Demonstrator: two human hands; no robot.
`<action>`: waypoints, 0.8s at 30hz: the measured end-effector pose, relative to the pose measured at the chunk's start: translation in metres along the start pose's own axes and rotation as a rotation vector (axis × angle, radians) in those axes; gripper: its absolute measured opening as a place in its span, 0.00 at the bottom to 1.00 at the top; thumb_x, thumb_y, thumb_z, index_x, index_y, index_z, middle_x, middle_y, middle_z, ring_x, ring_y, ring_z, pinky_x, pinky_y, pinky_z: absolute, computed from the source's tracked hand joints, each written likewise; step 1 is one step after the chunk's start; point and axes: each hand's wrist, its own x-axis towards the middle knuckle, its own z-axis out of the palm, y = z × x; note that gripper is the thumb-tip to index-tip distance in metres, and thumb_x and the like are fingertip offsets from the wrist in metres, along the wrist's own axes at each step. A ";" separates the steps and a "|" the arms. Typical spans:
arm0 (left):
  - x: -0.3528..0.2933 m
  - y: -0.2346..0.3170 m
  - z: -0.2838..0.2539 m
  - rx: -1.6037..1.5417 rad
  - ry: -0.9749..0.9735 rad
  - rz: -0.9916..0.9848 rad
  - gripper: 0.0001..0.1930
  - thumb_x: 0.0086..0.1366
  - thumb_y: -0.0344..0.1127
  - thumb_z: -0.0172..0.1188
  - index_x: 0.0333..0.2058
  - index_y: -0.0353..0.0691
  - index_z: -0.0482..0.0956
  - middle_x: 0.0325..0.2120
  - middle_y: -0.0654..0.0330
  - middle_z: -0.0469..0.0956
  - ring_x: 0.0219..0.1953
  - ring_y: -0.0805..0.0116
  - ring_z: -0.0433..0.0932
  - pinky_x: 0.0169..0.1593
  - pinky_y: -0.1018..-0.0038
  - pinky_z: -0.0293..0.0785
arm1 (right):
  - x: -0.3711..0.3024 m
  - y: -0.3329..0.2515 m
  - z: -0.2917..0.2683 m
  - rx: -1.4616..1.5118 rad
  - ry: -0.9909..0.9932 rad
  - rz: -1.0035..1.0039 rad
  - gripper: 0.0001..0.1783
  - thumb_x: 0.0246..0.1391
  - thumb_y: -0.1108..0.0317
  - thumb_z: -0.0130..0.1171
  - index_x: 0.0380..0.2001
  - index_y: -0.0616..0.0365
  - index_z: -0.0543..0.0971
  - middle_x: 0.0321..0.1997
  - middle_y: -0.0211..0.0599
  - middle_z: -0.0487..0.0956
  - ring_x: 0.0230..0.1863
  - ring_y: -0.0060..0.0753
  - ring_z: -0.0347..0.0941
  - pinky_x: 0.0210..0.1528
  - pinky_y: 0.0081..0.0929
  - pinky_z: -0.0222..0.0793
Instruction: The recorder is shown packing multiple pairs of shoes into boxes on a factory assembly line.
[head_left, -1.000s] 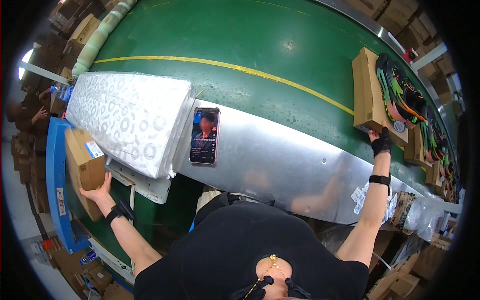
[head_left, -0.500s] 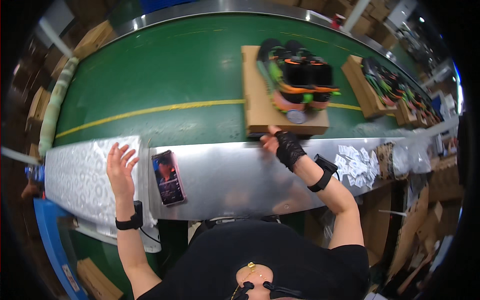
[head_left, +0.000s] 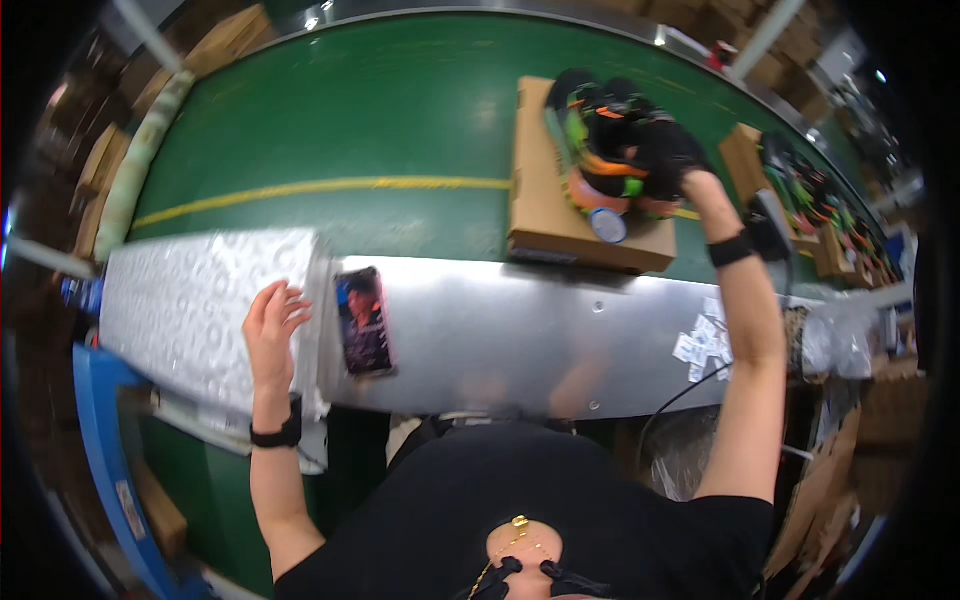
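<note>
My right hand, in a black lace glove, is over the right shoe of a pair of black, orange and green sneakers. Its fingers are blurred and mostly hidden, so their grip is unclear. Under the shoes lies a brown cardboard shoebox; a round pale tag shows at the left shoe's heel. My left hand hovers with loosely bent, parted fingers and nothing in them, over a stack of white ring-patterned sheets. A phone lies just to its right.
The steel ledge runs along the green belt. Small white paper slips lie on its right end, partly behind my forearm, near clear plastic bags. More sneakers on boxes line the far right. A blue frame stands left.
My right hand has gone from the box's near edge up and right onto the right shoe. My left hand stays over the white sheets. The whole view has shifted slightly.
</note>
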 end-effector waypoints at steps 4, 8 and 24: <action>-0.016 0.005 -0.016 -0.018 0.016 0.002 0.14 0.61 0.35 0.49 0.41 0.31 0.70 0.31 0.56 0.73 0.32 0.67 0.75 0.34 0.76 0.72 | -0.029 0.014 0.031 -0.067 0.062 0.126 0.20 0.42 0.53 0.55 0.32 0.59 0.75 0.32 0.50 0.75 0.38 0.47 0.71 0.40 0.39 0.65; -0.015 0.009 -0.023 -0.026 0.018 0.005 0.13 0.61 0.34 0.49 0.40 0.31 0.71 0.31 0.57 0.74 0.32 0.69 0.75 0.35 0.76 0.72 | -0.099 0.017 0.036 -0.029 0.309 -0.222 0.12 0.34 0.70 0.57 0.28 0.59 0.73 0.24 0.39 0.73 0.24 0.43 0.71 0.24 0.31 0.65; 0.075 -0.045 0.202 0.434 -0.584 0.239 0.21 0.58 0.48 0.53 0.35 0.31 0.74 0.25 0.60 0.74 0.28 0.79 0.70 0.30 0.82 0.66 | -0.195 -0.067 0.039 0.209 -0.333 -0.513 0.08 0.28 0.66 0.57 0.15 0.57 0.72 0.20 0.37 0.71 0.25 0.38 0.70 0.25 0.33 0.66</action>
